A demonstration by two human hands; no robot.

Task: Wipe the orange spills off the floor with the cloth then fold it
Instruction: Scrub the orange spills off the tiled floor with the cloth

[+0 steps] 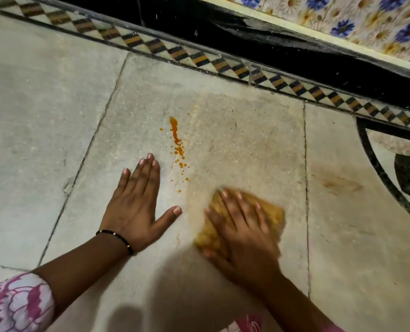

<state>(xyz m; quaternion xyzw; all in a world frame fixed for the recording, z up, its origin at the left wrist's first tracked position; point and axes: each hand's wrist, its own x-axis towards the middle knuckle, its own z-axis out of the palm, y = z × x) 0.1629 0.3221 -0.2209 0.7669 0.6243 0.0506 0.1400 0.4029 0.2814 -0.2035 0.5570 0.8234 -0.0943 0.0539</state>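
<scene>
Head view: right hand (243,232), blurred, seemingly presses flat on the cloth (274,215); left hand (139,207) splayed empty on floor (31,116), orange spill (177,144) just beyond its fingertips.

A pale grey stone-slab floor (43,130) bears a trail of orange liquid drops (178,149), a crumpled yellow-orange cloth (274,215) and a flat left hand (136,212).

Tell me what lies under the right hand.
The right hand presses flat on a crumpled yellow-orange cloth on the grey stone floor. Whether any spill remains beneath the cloth is hidden.
</scene>
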